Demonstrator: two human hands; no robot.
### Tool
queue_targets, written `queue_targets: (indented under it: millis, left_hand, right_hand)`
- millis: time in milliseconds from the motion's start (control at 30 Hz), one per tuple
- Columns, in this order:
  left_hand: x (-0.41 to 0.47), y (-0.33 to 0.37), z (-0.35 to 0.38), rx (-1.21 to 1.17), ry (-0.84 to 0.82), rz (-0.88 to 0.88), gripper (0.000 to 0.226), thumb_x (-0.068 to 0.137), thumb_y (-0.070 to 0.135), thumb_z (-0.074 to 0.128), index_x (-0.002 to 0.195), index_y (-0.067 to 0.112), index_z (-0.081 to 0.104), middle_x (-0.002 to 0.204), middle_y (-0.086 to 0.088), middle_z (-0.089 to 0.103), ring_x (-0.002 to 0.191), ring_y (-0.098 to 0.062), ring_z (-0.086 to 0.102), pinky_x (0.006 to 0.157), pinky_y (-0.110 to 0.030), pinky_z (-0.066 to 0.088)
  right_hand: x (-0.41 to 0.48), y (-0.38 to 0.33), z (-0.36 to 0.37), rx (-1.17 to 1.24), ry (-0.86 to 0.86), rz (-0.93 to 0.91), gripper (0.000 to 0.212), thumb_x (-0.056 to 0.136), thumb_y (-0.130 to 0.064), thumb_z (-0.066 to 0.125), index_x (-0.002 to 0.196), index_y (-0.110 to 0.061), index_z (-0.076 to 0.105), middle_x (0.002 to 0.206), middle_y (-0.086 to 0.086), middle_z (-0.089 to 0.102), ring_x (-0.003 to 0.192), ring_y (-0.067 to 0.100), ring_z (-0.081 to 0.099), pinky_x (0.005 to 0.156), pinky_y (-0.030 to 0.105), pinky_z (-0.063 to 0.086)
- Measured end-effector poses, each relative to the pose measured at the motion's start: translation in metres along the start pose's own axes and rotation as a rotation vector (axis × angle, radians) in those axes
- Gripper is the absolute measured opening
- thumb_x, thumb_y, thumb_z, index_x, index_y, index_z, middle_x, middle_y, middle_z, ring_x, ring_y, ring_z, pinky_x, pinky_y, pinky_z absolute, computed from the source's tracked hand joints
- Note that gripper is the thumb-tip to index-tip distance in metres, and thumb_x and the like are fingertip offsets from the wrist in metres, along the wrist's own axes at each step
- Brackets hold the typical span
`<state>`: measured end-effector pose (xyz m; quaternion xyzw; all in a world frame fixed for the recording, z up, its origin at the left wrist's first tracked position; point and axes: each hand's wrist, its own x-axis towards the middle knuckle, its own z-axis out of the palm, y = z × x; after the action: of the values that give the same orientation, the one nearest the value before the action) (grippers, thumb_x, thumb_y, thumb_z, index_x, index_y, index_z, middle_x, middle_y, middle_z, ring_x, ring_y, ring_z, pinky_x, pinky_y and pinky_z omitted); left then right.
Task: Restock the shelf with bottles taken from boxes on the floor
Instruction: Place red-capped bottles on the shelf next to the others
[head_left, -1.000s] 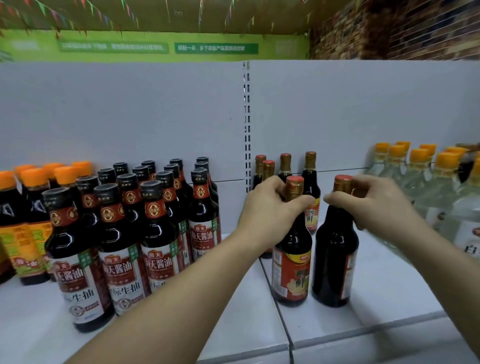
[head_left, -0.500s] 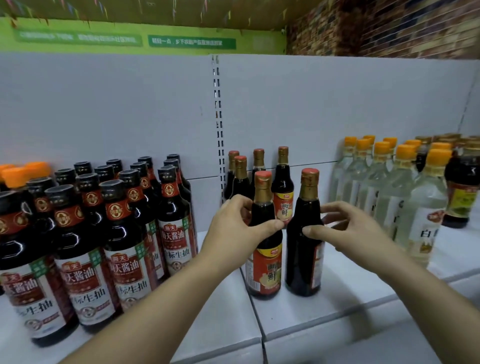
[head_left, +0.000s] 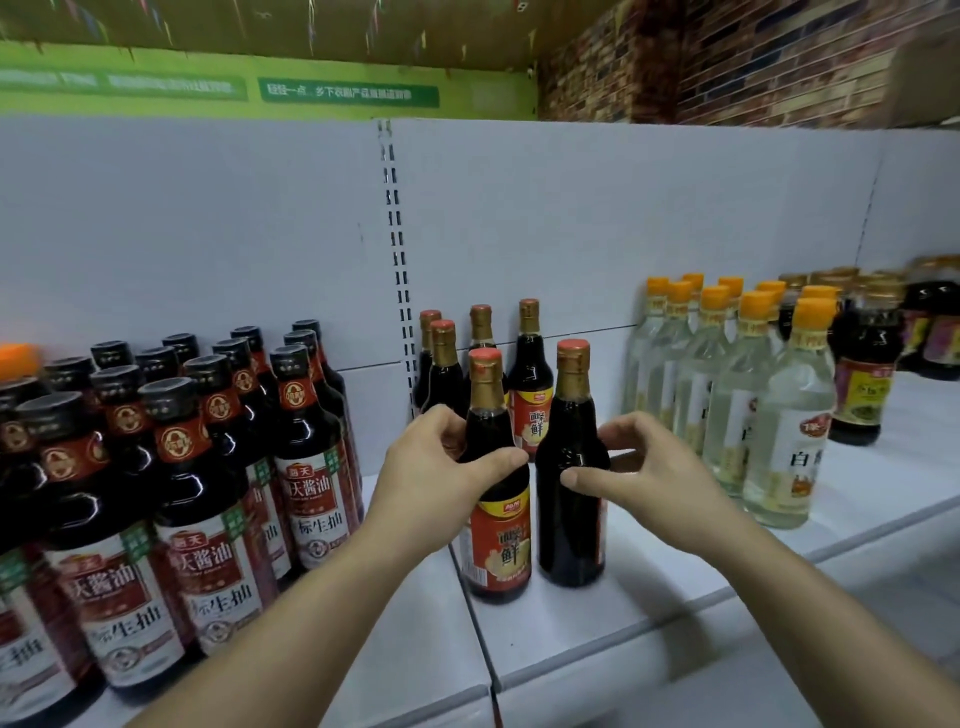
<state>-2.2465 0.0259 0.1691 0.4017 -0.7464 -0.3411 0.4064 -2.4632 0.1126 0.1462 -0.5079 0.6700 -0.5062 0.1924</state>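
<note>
Two dark sauce bottles with red caps and gold necks stand side by side at the front of the white shelf (head_left: 649, 618). The left bottle (head_left: 501, 545) shows its red and yellow label; my left hand (head_left: 436, 483) grips its shoulder, thumb across the front. The right bottle (head_left: 571, 519) shows its plain dark back. My right hand (head_left: 644, 467) curls round its shoulder, with the thumb on the front and the fingers at the far side. Several bottles of the same kind (head_left: 530, 364) stand behind them.
Several black-capped soy sauce bottles (head_left: 311, 467) crowd the shelf to the left. Clear bottles with orange caps (head_left: 779, 415) stand to the right, with dark bottles (head_left: 862, 374) beyond them. A slotted upright (head_left: 395, 234) splits the white back panel.
Both hands have slid down from the bottle tops to the shoulders. The two front bottles stay standing on the shelf.
</note>
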Motion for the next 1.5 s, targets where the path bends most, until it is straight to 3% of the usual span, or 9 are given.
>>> queue_targets:
  millis: [133, 267, 467, 600, 767, 1000, 1100, 1233, 1500]
  left_hand:
    - [0.0, 0.002, -0.001, -0.012, -0.01, -0.011, 0.038, 0.077, 0.049, 0.085, 0.098, 0.027, 0.062, 0.092, 0.011, 0.07, 0.085, -0.003, 0.066, 0.062, -0.019, 0.047]
    - [0.002, 0.002, 0.002, -0.029, -0.015, -0.023, 0.038, 0.077, 0.048, 0.086, 0.098, 0.027, 0.063, 0.093, 0.011, 0.07, 0.085, -0.004, 0.067, 0.064, -0.021, 0.049]
    - [0.006, 0.001, 0.007, -0.014, 0.0, -0.01, 0.039, 0.075, 0.052, 0.086, 0.096, 0.028, 0.062, 0.096, 0.009, 0.071, 0.089, -0.008, 0.069, 0.069, -0.029, 0.056]
    - [0.007, -0.002, 0.007, -0.024, 0.0, -0.007, 0.039, 0.075, 0.051, 0.086, 0.097, 0.029, 0.062, 0.096, 0.01, 0.071, 0.09, -0.008, 0.069, 0.073, -0.033, 0.059]
    - [0.008, -0.004, 0.007, -0.01, 0.001, 0.001, 0.041, 0.076, 0.055, 0.084, 0.098, 0.029, 0.061, 0.103, 0.008, 0.07, 0.092, -0.008, 0.068, 0.075, -0.033, 0.06]
    - [0.008, -0.004, 0.008, -0.011, -0.005, 0.003, 0.039, 0.078, 0.053, 0.083, 0.099, 0.029, 0.061, 0.104, 0.006, 0.068, 0.093, -0.009, 0.067, 0.07, -0.028, 0.056]
    - [0.008, -0.004, 0.008, -0.012, -0.002, 0.003, 0.039, 0.077, 0.053, 0.084, 0.098, 0.029, 0.061, 0.103, 0.007, 0.069, 0.092, -0.008, 0.067, 0.069, -0.026, 0.055]
    - [0.008, -0.005, 0.008, -0.015, -0.002, 0.007, 0.039, 0.077, 0.051, 0.084, 0.099, 0.029, 0.061, 0.1, 0.009, 0.07, 0.091, -0.007, 0.068, 0.068, -0.027, 0.055]
    - [0.008, -0.005, 0.009, -0.026, 0.002, 0.011, 0.039, 0.077, 0.05, 0.084, 0.1, 0.028, 0.061, 0.098, 0.008, 0.071, 0.091, -0.008, 0.069, 0.075, -0.034, 0.06]
  right_hand:
    - [0.006, 0.003, -0.014, 0.116, -0.136, -0.019, 0.052, 0.08, -0.031, 0.084, 0.128, -0.025, 0.066, 0.124, -0.011, 0.073, 0.107, 0.004, 0.071, 0.09, 0.029, 0.052]
    - [0.008, 0.003, -0.023, 0.056, -0.195, -0.008, 0.041, 0.092, -0.031, 0.074, 0.128, -0.047, 0.063, 0.119, -0.026, 0.071, 0.106, 0.001, 0.069, 0.101, 0.045, 0.054]
    - [0.006, 0.003, 0.005, -0.004, 0.045, -0.047, 0.069, 0.071, -0.057, 0.086, 0.131, -0.043, 0.055, 0.118, -0.02, 0.065, 0.101, 0.004, 0.068, 0.081, 0.03, 0.055]
    - [0.008, 0.008, 0.009, 0.068, -0.004, -0.098, 0.058, 0.077, -0.044, 0.087, 0.129, -0.047, 0.062, 0.122, -0.018, 0.069, 0.108, 0.005, 0.069, 0.098, 0.039, 0.055]
    - [0.009, 0.008, 0.002, 0.108, 0.05, -0.05, 0.053, 0.074, -0.032, 0.092, 0.119, -0.037, 0.064, 0.114, -0.014, 0.069, 0.102, 0.007, 0.07, 0.087, 0.031, 0.055]
    - [0.015, 0.012, -0.018, 0.165, -0.105, -0.014, 0.042, 0.083, -0.016, 0.083, 0.121, -0.025, 0.068, 0.12, -0.011, 0.074, 0.108, 0.004, 0.071, 0.094, 0.028, 0.051]
    - [0.018, -0.001, -0.018, 0.052, -0.058, -0.002, 0.039, 0.084, -0.031, 0.082, 0.121, -0.029, 0.069, 0.121, -0.014, 0.071, 0.101, -0.004, 0.069, 0.082, 0.022, 0.048]
    - [0.021, -0.023, -0.002, -0.16, 0.243, -0.031, 0.067, 0.066, -0.072, 0.081, 0.113, -0.028, 0.062, 0.106, -0.015, 0.064, 0.096, 0.005, 0.063, 0.079, 0.033, 0.054]
    - [0.023, -0.021, 0.002, -0.202, 0.249, -0.077, 0.046, 0.073, -0.059, 0.084, 0.103, -0.029, 0.065, 0.097, -0.016, 0.069, 0.09, 0.003, 0.065, 0.075, 0.03, 0.053]
